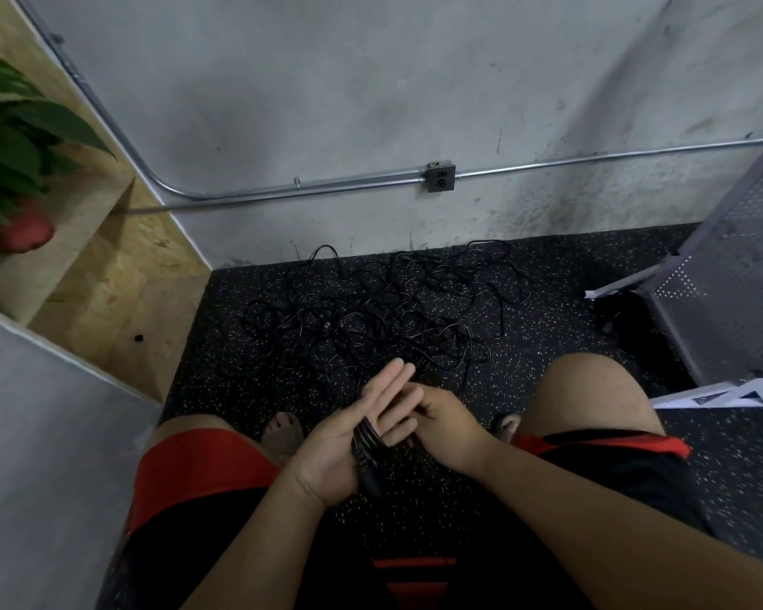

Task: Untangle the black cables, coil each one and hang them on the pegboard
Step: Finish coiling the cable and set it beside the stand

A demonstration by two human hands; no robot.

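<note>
One cable tangle (371, 319) near wall (371, 103), beside pegboard (732, 275)

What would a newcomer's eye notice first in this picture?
First the hands at bottom centre: the left hand lies open with a black cable looped across its palm, the right hand curled beside it. Then the tangle of black cables on the floor, and the pegboard at right.

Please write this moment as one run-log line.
phase: coiling | left hand: flat, cable across palm | right hand: pinches cable | tangle: on floor | pegboard: at right
</note>
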